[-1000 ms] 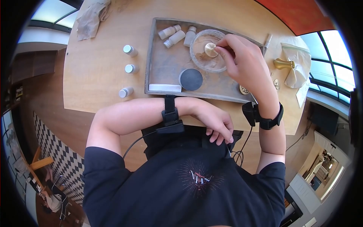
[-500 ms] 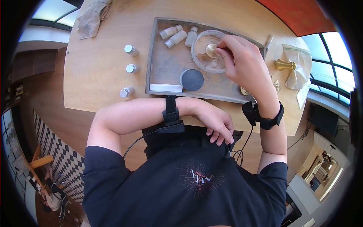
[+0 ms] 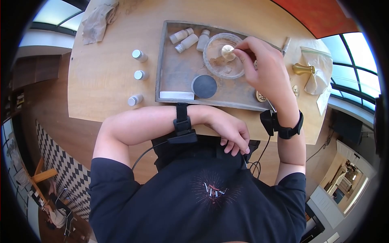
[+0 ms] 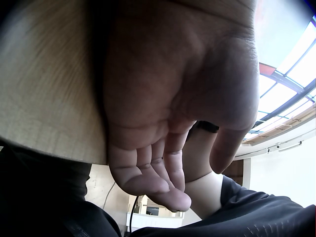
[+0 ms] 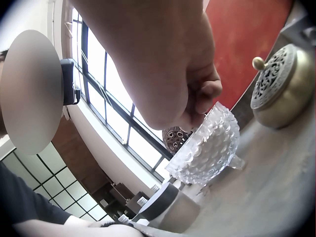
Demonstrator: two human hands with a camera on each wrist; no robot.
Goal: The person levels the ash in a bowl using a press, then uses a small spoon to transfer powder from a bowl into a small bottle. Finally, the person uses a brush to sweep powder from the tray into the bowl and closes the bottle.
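My right hand (image 3: 265, 67) pinches a small brass tamper (image 3: 228, 52) with a round, flat head between thumb and fingers. The tamper is over the clear glass bowl (image 3: 208, 64), which holds light brown powder (image 3: 218, 61). In the right wrist view the bowl (image 5: 210, 150) shows a knobbly wall and a short foot, and the hand hides the tamper. My left hand (image 3: 231, 131) hangs loosely at the near table edge with nothing in it; the left wrist view shows its fingers (image 4: 148, 170) slightly bent.
The bowl stands in a grey tray (image 3: 174, 75) with a dark-lidded jar (image 3: 204, 86), a white box (image 3: 177, 95), several small bottles (image 3: 187, 43) and a pierced-lid brass burner (image 5: 284, 94). More bottles (image 3: 139, 55) stand left; a brass vase (image 3: 303, 69) and plastic bag (image 3: 318, 75) lie right.
The tamper has shifted slightly toward the far right side of the bowl, with my right hand. The left hand has stayed where it was.
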